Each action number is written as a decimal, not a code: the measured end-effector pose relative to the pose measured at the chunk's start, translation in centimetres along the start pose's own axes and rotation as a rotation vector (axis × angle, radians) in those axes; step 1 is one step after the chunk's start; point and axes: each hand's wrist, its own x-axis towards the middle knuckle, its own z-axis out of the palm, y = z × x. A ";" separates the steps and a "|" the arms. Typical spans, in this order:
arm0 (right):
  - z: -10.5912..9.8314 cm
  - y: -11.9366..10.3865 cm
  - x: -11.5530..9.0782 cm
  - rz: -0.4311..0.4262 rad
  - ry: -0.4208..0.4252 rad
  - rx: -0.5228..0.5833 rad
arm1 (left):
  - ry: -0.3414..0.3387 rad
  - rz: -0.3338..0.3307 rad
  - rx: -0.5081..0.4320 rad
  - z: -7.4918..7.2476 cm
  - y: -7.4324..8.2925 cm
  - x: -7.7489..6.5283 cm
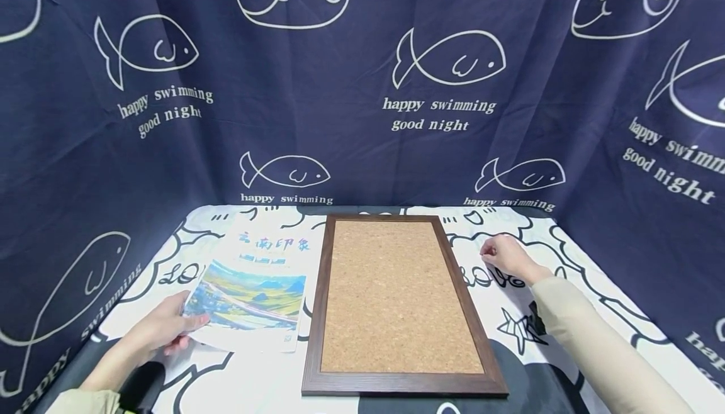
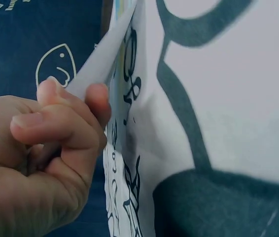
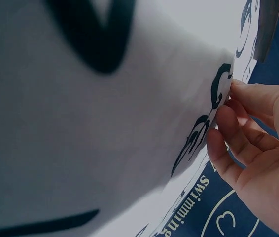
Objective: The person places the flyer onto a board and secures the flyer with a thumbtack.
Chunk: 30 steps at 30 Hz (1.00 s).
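left hand (image 1: 165, 324) pinches the printed sheet (image 1: 249, 294) low on its left edge, left of the corkboard (image 1: 396, 301), so lopsided grip might crease it; right hand (image 1: 511, 258) fingertips bunched, can't tell if holding anything.

Navy curtain (image 1: 351, 96) w/ white fish prints (image 1: 447, 58) hangs behind b/w doodle-print tablecloth (image 1: 257, 379).

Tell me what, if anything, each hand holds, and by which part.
The left hand pinches the printed sheet by its left edge, near the lower left corner. Whether the right hand holds anything cannot be told.
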 end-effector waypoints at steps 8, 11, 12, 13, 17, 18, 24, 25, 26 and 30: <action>-0.3 -0.3 0.0 0.023 -0.008 -0.002 | -0.031 0.047 -0.122 -0.4 0.4 0.6; -0.2 -0.2 0.0 0.028 -0.009 -0.001 | -0.025 0.056 -0.153 -0.4 0.6 0.6; -0.1 -0.2 0.0 0.028 -0.011 0.000 | -0.026 0.063 -0.160 -0.4 0.6 0.6; -0.1 -0.1 -0.1 0.025 -0.015 0.002 | -0.030 0.070 -0.170 -0.4 0.7 0.6; 0.0 -0.2 -0.2 0.021 -0.016 -0.001 | -0.023 0.087 -0.189 -0.2 1.5 0.4; 0.0 -0.2 -0.2 0.019 -0.014 -0.003 | -0.019 0.088 -0.188 -0.1 1.7 0.4; 0.1 0.1 -0.1 -0.004 0.005 0.000 | 0.005 0.094 -0.208 0.8 3.1 0.6; 0.1 0.1 -0.1 -0.011 0.009 0.006 | 0.008 0.098 -0.216 1.1 3.3 0.6; 0.1 0.2 -0.2 -0.018 0.014 0.013 | 0.011 0.100 -0.222 1.3 3.5 0.7; 0.2 0.3 -0.2 -0.062 0.037 0.032 | 0.023 0.113 -0.252 2.5 4.3 0.9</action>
